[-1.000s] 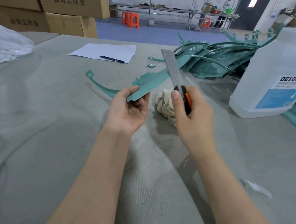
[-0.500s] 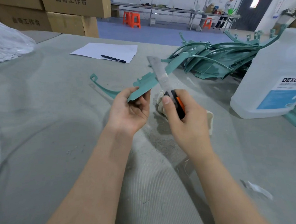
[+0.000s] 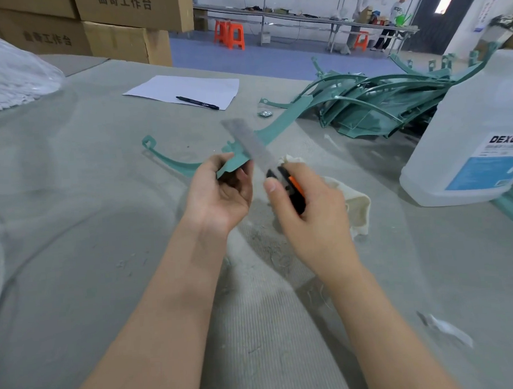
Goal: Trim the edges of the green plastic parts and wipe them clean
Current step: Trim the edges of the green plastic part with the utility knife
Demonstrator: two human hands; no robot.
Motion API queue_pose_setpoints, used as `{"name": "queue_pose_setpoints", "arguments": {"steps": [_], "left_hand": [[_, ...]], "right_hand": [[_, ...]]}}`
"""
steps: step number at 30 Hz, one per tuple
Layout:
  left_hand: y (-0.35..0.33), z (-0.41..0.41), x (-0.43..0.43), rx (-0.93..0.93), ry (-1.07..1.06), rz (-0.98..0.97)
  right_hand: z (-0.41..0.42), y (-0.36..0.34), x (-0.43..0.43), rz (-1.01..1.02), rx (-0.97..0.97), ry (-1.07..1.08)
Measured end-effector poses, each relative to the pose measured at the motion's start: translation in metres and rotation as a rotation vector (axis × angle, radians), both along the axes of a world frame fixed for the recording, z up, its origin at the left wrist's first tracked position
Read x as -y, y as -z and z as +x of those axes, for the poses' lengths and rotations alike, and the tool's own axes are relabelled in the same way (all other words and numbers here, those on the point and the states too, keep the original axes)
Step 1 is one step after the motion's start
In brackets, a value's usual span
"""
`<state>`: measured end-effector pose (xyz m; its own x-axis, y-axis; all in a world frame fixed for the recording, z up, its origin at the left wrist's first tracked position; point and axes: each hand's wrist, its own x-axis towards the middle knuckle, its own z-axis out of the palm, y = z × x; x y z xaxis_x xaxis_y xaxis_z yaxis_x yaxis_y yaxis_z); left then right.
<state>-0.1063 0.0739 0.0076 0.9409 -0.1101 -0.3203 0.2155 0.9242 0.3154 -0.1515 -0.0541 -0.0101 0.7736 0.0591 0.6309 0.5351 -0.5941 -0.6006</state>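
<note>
Grip | I am pinching the green part (image 3: 236, 165) by its near end in my left hand (image 3: 219, 196), just left of the cloth (image 3: 357, 207) | I am clasping the knife (image 3: 265, 161) in my right hand (image 3: 306, 212), blade crossing the part above the cloth.

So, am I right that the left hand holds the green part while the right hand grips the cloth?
Not quite: the head view shows the right hand gripping the utility knife, not the cloth; the left hand holds the green part.

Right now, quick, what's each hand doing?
Left hand: holds the green plastic part.
Right hand: grips the utility knife, blade extended.
</note>
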Motion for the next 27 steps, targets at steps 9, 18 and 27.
{"name": "queue_pose_setpoints", "arguments": {"steps": [9, 18, 27], "left_hand": [[-0.001, -0.003, 0.003, 0.012, 0.0, 0.051], [0.001, -0.004, 0.002, 0.01, 0.007, -0.003], [0.007, 0.008, -0.001, -0.023, -0.039, 0.014]], "right_hand": [[0.004, 0.001, 0.008, 0.057, -0.034, 0.108], [0.003, -0.001, 0.007, 0.058, -0.039, 0.071], [-0.004, 0.002, -0.006, -0.107, -0.046, -0.037]]}}
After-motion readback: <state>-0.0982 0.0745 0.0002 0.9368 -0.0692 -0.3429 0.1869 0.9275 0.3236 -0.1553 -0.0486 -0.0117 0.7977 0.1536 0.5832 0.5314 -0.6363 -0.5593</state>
